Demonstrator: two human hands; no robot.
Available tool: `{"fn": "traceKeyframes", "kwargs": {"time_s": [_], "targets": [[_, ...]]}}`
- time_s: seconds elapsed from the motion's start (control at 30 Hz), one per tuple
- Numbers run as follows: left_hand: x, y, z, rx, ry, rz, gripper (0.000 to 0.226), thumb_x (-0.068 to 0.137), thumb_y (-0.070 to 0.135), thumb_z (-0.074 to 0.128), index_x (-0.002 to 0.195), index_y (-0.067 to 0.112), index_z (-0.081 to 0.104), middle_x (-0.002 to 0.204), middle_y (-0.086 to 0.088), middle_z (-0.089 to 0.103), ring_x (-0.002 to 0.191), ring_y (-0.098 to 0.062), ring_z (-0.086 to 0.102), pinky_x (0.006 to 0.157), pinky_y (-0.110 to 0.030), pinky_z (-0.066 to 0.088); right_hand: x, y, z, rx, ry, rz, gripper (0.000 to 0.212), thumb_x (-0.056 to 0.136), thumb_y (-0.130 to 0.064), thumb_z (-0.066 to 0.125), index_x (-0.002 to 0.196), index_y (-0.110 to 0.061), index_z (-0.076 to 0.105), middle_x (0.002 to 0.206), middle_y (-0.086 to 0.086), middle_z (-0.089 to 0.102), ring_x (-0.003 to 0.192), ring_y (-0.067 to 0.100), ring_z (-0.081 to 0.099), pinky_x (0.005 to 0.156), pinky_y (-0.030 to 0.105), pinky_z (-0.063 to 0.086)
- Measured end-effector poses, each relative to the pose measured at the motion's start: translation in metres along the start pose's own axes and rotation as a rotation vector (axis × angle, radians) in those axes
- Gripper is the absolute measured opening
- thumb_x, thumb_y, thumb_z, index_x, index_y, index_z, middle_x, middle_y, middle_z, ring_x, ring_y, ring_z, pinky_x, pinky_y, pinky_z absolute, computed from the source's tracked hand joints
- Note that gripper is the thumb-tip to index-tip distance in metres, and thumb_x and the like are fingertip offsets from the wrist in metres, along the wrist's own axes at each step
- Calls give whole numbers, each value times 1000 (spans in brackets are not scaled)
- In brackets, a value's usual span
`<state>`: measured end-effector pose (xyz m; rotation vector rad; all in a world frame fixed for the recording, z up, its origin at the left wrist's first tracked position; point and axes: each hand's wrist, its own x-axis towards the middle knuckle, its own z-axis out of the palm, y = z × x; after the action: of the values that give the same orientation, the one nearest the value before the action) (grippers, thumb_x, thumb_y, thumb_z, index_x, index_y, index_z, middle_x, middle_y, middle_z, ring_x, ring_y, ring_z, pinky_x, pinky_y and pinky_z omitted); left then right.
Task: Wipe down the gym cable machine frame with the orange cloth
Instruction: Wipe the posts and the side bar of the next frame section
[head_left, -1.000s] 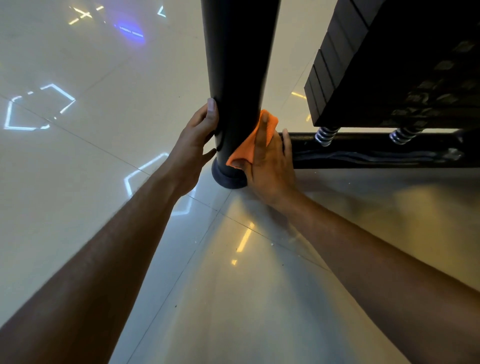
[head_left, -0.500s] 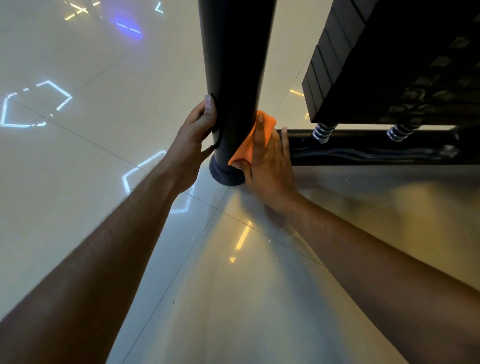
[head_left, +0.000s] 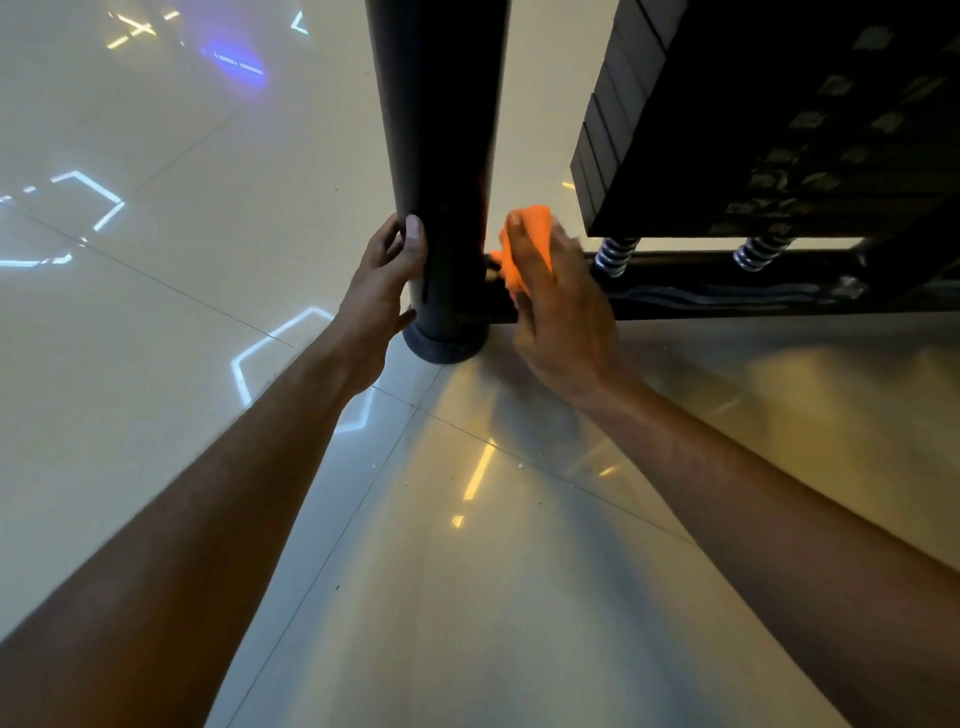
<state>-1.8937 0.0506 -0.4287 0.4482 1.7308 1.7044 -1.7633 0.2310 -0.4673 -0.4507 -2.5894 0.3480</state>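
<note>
The cable machine's black upright post (head_left: 441, 130) stands on a round foot (head_left: 444, 348) on the tiled floor. My left hand (head_left: 376, 291) grips the post low on its left side, thumb on the front. My right hand (head_left: 561, 322) holds the orange cloth (head_left: 535, 223) just right of the post, above the near end of the black horizontal base bar (head_left: 727, 296). The cloth lies under my fingers and a corner of it pokes out toward the post. The hand is motion-blurred, so I cannot tell whether the cloth touches the frame.
A black weight stack (head_left: 753, 130) hangs at upper right over the base bar, with two coil springs (head_left: 615, 257) beneath it. Glossy cream floor tiles (head_left: 208, 260) with light reflections surround the post on the left and in front.
My right hand has come off the post's right side with the cloth and shifted right and up, toward the base bar. My left hand keeps its grip on the post.
</note>
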Motion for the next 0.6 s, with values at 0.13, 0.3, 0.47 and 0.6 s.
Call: {"fn": "traceKeyframes", "kwargs": {"time_s": [0.13, 0.3, 0.47, 0.6], "targets": [[-6, -14, 3, 1, 32, 8, 68, 99, 62, 65, 160, 51, 36, 166, 22, 39, 152, -10, 40, 120, -61, 40, -8, 6, 7, -234, -19, 51, 77, 109, -45, 45, 174, -18, 14, 179, 23, 10, 165, 44, 14, 131, 62, 18], [-5, -18, 2, -5, 56, -7, 65, 99, 60, 66, 158, 52, 38, 164, 22, 42, 152, -11, 41, 117, -59, 44, -24, 21, 34, -158, -28, -74, 67, 116, -44, 37, 174, -15, 19, 180, 22, 10, 168, 43, 2, 132, 66, 7], [-5, -19, 4, -37, 65, 4, 58, 104, 53, 64, 157, 49, 40, 161, 22, 47, 148, -7, 46, 106, -46, 51, -21, 23, 31, 82, 65, 34, 61, 115, -32, 52, 166, -17, 22, 176, 20, 22, 167, 37, 15, 134, 59, 15], [-6, -20, 5, -42, 85, 11, 57, 105, 50, 63, 157, 47, 40, 161, 20, 47, 146, -7, 47, 105, -44, 52, -17, 19, 29, 34, 33, -3, 56, 114, -32, 50, 166, -15, 34, 179, 20, 14, 166, 40, 15, 132, 60, 20]]}}
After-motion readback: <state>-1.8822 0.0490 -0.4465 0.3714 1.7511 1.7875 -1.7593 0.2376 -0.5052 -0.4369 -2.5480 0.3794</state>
